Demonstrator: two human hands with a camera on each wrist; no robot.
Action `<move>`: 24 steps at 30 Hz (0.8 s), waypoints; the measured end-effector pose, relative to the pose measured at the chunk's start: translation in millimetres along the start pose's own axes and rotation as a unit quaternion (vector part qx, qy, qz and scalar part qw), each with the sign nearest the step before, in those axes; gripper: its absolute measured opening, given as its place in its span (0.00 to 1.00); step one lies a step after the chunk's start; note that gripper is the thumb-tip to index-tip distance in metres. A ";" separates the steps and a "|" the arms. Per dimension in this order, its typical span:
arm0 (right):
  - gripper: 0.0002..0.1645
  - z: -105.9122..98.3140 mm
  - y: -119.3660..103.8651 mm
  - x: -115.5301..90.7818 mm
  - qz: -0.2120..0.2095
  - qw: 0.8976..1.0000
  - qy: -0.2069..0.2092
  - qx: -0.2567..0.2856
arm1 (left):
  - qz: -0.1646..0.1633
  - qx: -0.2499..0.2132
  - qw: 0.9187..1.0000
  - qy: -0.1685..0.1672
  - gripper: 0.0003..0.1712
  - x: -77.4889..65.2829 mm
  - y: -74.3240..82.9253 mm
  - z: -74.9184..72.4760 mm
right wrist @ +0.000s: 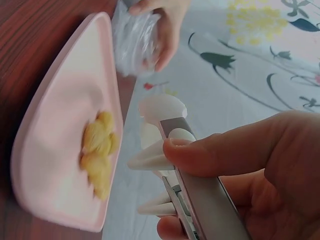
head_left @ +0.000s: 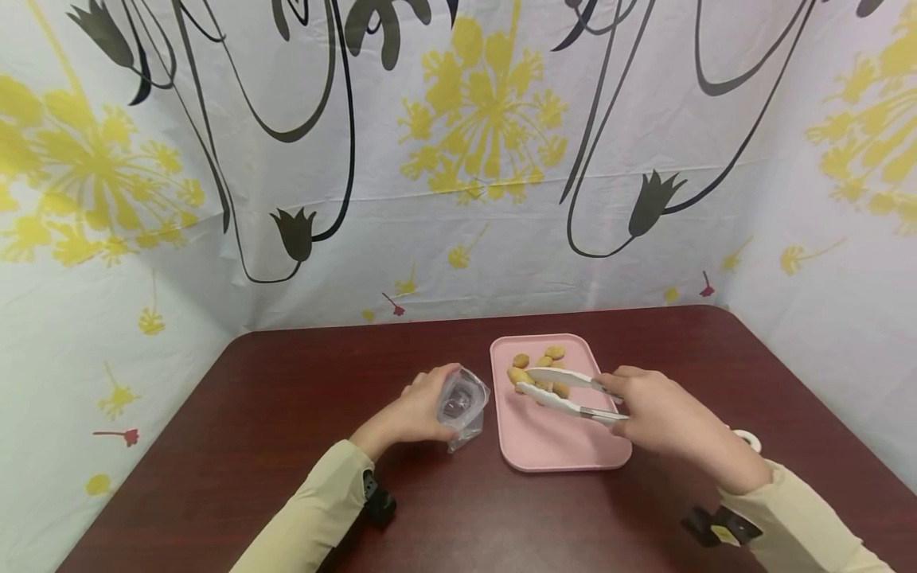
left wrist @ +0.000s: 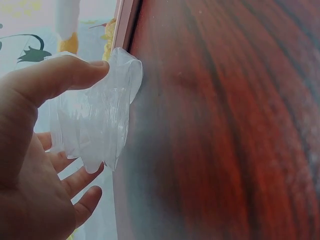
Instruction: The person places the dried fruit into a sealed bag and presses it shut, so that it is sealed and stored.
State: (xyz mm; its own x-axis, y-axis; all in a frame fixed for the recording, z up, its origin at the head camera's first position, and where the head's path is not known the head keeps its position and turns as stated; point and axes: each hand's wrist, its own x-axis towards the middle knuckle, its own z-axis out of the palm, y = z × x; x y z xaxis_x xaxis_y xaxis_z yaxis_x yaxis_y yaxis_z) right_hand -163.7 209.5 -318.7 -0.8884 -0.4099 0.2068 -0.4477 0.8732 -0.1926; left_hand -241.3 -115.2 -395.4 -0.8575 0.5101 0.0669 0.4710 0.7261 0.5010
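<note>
My left hand holds a clear, crumpled plastic bag just left of the tray, its mouth facing up. In the left wrist view, the thumb lies along one side of the bag and the fingers are on the other. My right hand grips metal tongs with white tips, the thumb pressing one arm in the right wrist view. Over the pink tray, a yellow nugget-like piece sits at the tong tips. Several similar yellow pieces lie together on the tray.
A dark red wood-grain table carries everything. Behind and beside it hangs white cloth with yellow and grey flower prints. Part of a white ring shows beyond the right wrist.
</note>
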 end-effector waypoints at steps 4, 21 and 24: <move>0.30 -0.2 -13.5 8.3 -0.009 1.000 -0.010 0.010 | -0.005 0.001 1.000 -0.005 0.59 -0.1 0.9 -0.6; 0.32 13.5 -51.9 32.9 -0.038 0.998 -0.035 0.025 | -0.019 -0.011 1.000 -0.018 0.58 -2.5 1.7 -1.5; 0.31 16.8 -55.9 34.7 -0.041 0.998 -0.031 0.024 | -0.016 -0.010 1.000 -0.017 0.58 -2.3 1.6 -2.1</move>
State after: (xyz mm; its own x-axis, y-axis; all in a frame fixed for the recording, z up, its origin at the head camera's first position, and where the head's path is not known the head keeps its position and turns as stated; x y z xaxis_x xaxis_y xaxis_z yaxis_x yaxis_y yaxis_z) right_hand -171.2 142.0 -316.8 -0.8521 -0.4968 0.1645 -0.5228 0.8227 -0.2233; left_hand -239.0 -116.2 -392.9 -0.8645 0.5021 0.0219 0.4390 0.7331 0.5194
